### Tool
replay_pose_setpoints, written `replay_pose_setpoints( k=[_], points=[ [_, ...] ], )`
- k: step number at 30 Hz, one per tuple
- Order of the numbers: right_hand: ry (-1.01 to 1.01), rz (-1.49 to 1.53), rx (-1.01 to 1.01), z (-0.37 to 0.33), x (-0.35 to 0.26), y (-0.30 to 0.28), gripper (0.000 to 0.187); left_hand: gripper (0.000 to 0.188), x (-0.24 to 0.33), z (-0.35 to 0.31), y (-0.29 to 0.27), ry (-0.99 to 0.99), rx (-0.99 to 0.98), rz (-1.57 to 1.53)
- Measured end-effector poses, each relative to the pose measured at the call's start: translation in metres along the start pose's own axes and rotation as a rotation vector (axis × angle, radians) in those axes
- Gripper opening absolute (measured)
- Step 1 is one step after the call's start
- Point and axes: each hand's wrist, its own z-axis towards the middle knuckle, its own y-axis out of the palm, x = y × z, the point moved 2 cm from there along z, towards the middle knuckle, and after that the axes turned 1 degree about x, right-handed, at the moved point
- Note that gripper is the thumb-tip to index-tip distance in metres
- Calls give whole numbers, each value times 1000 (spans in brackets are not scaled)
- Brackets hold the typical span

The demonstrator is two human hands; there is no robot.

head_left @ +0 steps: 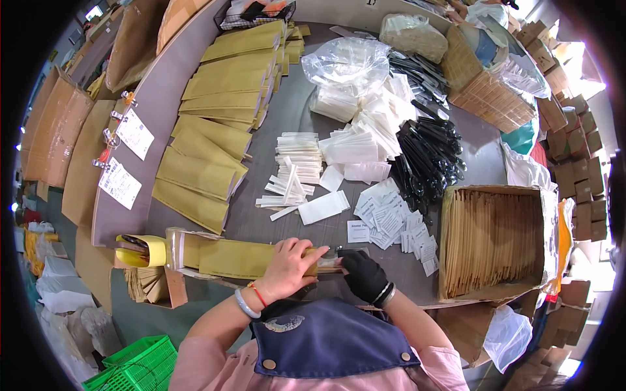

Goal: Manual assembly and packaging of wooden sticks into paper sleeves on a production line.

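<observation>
Wears one navy apron (339, 332) with two round snaps (268, 363) in view, nearest of all. Lays one bare left hand (290, 264), ringed by one red cord (257, 295) and one pale bangle (246, 305), over the right end of a yellow envelope (235, 259), fingers bent and touching it; cannot tell whether gripping. Holds one black-gloved right hand (364, 277) just beside that end, fingers curled; cannot tell what, if anything, is grasped. Shows that envelope lying lengthwise in one narrow carton (172, 249) at the near table edge, with one yellow scoop-shaped container (151, 251) by its left end. Has one large carton (549, 244) to the right, packed with brown flat pieces (492, 241) too many to count. Includes, farther in, dozens of printed slips (385, 215), one neat stack of white packets (298, 153) with several loose ones before it, and a bigger white heap (365, 130). Adds a dense pile of black long-handled items (427, 153), uncountable, and many overlapped yellow envelopes to the left (225, 85). Ends with one clear bag (349, 62) and, farthest, one black wire basket (255, 16).
</observation>
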Motion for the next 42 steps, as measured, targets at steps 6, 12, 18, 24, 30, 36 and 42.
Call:
replay_pose_setpoints(
  k=[6,12,18,24,30,36,42],
  points=[
    [-29,86,151,-3,-4,-2,18,65,-1,-4,5,17,10,25],
    [98,63,216,3,-17,7,16,65,12,13,14,46,-15,59],
    [176,158,271,-11,4,19,21,66,10,14,20,94,-47,57],
    [27,-94,332,-1,-18,-16,49,47,7,20,12,108,-54,107],
    [40,-411,0,6,-24,-33,65,12,22,34,-2,252,-202,207],
    [78,-375,267,-6,-32,-114,64,14,-20,51,-93,264,-139,116],
    [167,-346,176,-22,-26,-96,63,47,-63,-18,-54,-292,232,65]
  ],
)
